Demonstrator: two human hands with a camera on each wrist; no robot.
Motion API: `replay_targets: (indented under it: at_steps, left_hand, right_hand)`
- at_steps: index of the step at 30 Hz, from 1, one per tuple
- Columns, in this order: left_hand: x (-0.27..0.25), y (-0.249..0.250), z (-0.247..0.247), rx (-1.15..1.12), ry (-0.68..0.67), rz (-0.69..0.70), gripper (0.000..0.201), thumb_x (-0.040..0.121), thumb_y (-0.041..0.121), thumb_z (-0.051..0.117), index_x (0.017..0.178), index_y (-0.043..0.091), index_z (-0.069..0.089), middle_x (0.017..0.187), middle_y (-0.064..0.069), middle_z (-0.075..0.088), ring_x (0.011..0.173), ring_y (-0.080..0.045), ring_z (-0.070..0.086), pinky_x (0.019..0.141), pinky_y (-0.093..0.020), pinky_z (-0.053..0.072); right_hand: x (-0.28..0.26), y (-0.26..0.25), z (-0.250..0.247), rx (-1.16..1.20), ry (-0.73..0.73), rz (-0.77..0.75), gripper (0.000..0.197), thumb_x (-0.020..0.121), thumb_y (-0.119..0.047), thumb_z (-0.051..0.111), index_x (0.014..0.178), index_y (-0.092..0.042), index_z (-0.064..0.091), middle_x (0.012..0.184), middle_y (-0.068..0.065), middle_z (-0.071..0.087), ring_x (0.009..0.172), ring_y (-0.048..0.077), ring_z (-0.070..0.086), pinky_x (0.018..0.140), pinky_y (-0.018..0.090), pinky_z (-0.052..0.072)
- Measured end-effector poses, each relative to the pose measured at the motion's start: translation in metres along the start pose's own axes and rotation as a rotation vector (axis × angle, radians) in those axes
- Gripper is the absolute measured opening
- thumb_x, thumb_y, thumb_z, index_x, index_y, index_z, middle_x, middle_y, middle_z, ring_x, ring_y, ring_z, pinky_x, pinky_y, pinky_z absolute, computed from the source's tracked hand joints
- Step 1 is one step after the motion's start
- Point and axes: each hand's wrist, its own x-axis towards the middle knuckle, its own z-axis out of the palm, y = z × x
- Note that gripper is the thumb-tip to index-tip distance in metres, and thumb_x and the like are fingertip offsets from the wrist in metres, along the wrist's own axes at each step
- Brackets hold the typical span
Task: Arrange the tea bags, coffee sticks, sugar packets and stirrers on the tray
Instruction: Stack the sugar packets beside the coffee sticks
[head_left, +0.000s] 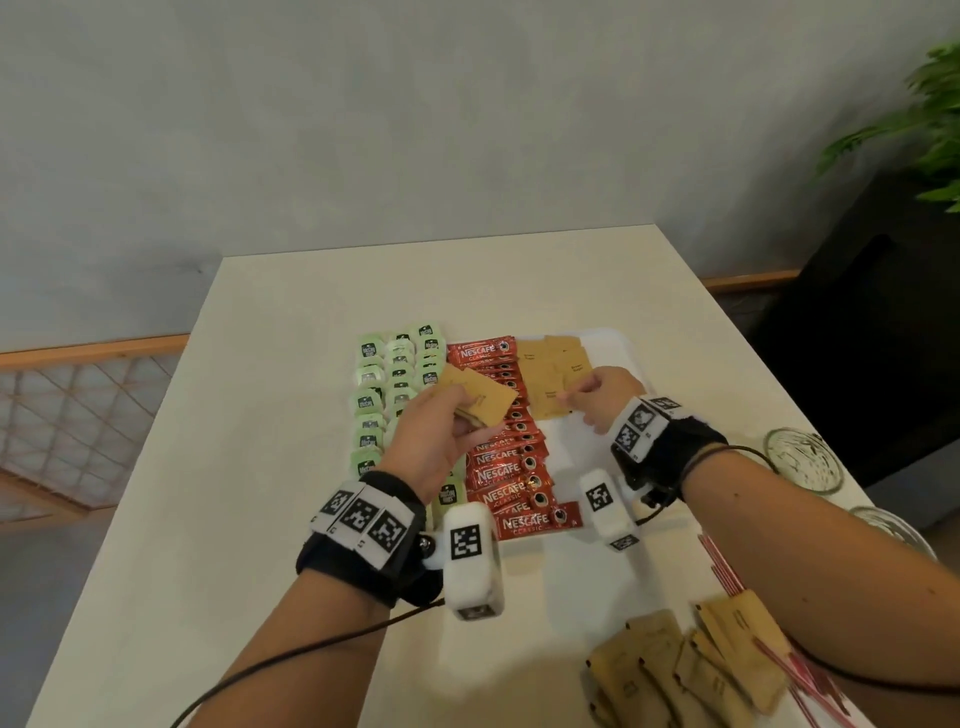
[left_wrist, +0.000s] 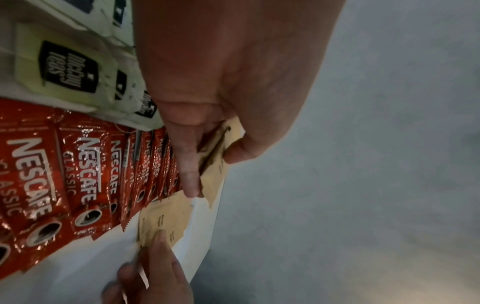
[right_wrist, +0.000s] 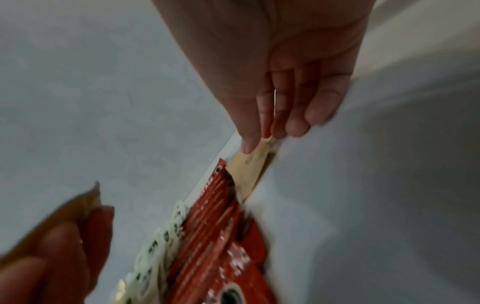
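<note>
Roughly two-thirds done, judging by the layout. On the white tray (head_left: 618, 340) the green tea bags (head_left: 370, 402) fill the left columns and the red coffee sticks (head_left: 506, 470) run down the middle in an overlapping row, so both look finished. Brown sugar packets (head_left: 553, 371) are started at the tray's far right but cover only the far part; the near right of the tray is bare. Left hand (head_left: 434, 441) hovers over the tea/coffee rows w/ thumb and fingers pinching a small fan of sugar packets (head_left: 480, 400), a supply for the other hand, I'd guess. Right hand (head_left: 605, 392) pinches one packet (right_wrist: 250, 170) btwn thumb and fingertips, at the near edge of the laid sugar group, seemingly setting it down. Still to go: a loose heap of sugar packets (head_left: 685, 670) on the bench (head_left: 249, 467) at the near right, and the red-and-white stirrers (head_left: 724, 571) beside them, none of which are on the tray yet. Two glass dishes (head_left: 802, 460) sit at the bench's right edge; contents can't tell.
</note>
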Motion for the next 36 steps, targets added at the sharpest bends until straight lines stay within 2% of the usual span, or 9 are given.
replay_targets:
  at_steps: [3, 6, 9, 12, 16, 18, 23, 29, 36]
  left_hand:
    - [-0.008, 0.0, 0.008, 0.077, -0.024, -0.009, 0.022, 0.099, 0.001, 0.048, 0.12, 0.003, 0.053, 0.115, -0.019, 0.066, 0.106, -0.028, 0.067, 0.085, -0.036, 0.06]
    - [-0.016, -0.003, 0.021, 0.101, -0.046, 0.031, 0.023, 0.098, 0.0, 0.05, 0.119, 0.007, 0.054, 0.118, -0.015, 0.066, 0.106, -0.025, 0.066, 0.087, -0.034, 0.058]
    - [-0.025, -0.008, 0.034, 0.088, -0.072, 0.105, 0.016, 0.098, 0.001, 0.05, 0.109, 0.01, 0.059, 0.114, -0.013, 0.068, 0.103, -0.024, 0.068, 0.088, -0.032, 0.058]
    - [-0.032, -0.015, 0.04, 0.192, -0.074, 0.165, 0.02, 0.097, 0.004, 0.055, 0.115, 0.011, 0.061, 0.112, -0.011, 0.07, 0.1, -0.023, 0.069, 0.088, -0.034, 0.058]
    - [-0.044, -0.016, 0.035, 0.333, -0.063, 0.198, 0.029, 0.093, 0.004, 0.063, 0.121, 0.012, 0.062, 0.093, -0.008, 0.072, 0.073, -0.013, 0.068, 0.071, -0.028, 0.061]
    - [-0.048, -0.012, 0.028, 0.445, -0.067, 0.208, 0.031, 0.093, 0.009, 0.065, 0.123, 0.012, 0.062, 0.093, -0.006, 0.073, 0.07, -0.014, 0.068, 0.072, -0.03, 0.062]
    - [-0.051, 0.005, 0.021, 0.695, -0.096, 0.123, 0.027, 0.102, 0.02, 0.051, 0.124, 0.008, 0.06, 0.104, -0.01, 0.072, 0.087, -0.024, 0.074, 0.083, -0.038, 0.06]
    - [-0.055, 0.004, 0.028, 0.923, -0.326, 0.127, 0.025, 0.099, 0.012, 0.054, 0.123, 0.014, 0.062, 0.11, -0.007, 0.072, 0.094, -0.021, 0.073, 0.085, -0.039, 0.06]
    - [-0.059, -0.009, 0.041, 0.632, -0.331, 0.026, 0.043, 0.103, 0.039, 0.044, 0.116, 0.004, 0.065, 0.105, -0.015, 0.074, 0.092, -0.027, 0.074, 0.08, -0.034, 0.061]
  right_hand:
    - [-0.011, 0.002, -0.016, 0.193, -0.029, -0.021, 0.018, 0.089, -0.025, 0.067, 0.101, -0.012, 0.063, 0.096, 0.002, 0.064, 0.074, 0.016, 0.061, 0.071, 0.029, 0.054]
    - [-0.039, -0.003, -0.024, 0.416, -0.107, -0.094, 0.023, 0.091, -0.028, 0.064, 0.106, -0.01, 0.066, 0.097, 0.006, 0.065, 0.07, 0.015, 0.059, 0.067, 0.027, 0.051]
    - [-0.067, -0.009, -0.015, 0.417, -0.17, -0.175, 0.03, 0.086, -0.037, 0.069, 0.1, -0.011, 0.068, 0.091, 0.002, 0.07, 0.07, 0.013, 0.062, 0.065, 0.027, 0.051]
    - [-0.081, -0.008, -0.01, 0.437, -0.111, -0.244, 0.02, 0.085, -0.027, 0.071, 0.085, -0.008, 0.066, 0.08, 0.006, 0.068, 0.067, 0.015, 0.062, 0.068, 0.031, 0.053]
    - [-0.095, -0.008, -0.023, 0.607, -0.156, -0.271, 0.011, 0.087, -0.007, 0.067, 0.08, -0.005, 0.06, 0.079, 0.011, 0.065, 0.065, 0.015, 0.065, 0.062, 0.026, 0.058]
    - [-0.102, -0.008, -0.034, 0.608, -0.201, -0.305, 0.009, 0.087, -0.003, 0.066, 0.082, -0.003, 0.06, 0.082, 0.013, 0.066, 0.067, 0.016, 0.068, 0.063, 0.025, 0.06]
    - [-0.105, -0.009, -0.06, 0.134, -0.2, -0.459, 0.005, 0.087, -0.008, 0.068, 0.086, -0.005, 0.064, 0.079, 0.007, 0.069, 0.067, 0.011, 0.067, 0.063, 0.019, 0.056]
    - [-0.101, -0.022, -0.074, -0.298, -0.243, -0.623, 0.003, 0.09, -0.018, 0.065, 0.09, -0.016, 0.068, 0.079, -0.008, 0.065, 0.069, 0.002, 0.056, 0.062, 0.008, 0.044]
    - [-0.09, -0.026, -0.072, -0.401, -0.191, -0.637, 0.003, 0.093, -0.02, 0.06, 0.091, -0.019, 0.062, 0.079, -0.011, 0.059, 0.069, 0.0, 0.051, 0.064, 0.014, 0.037]
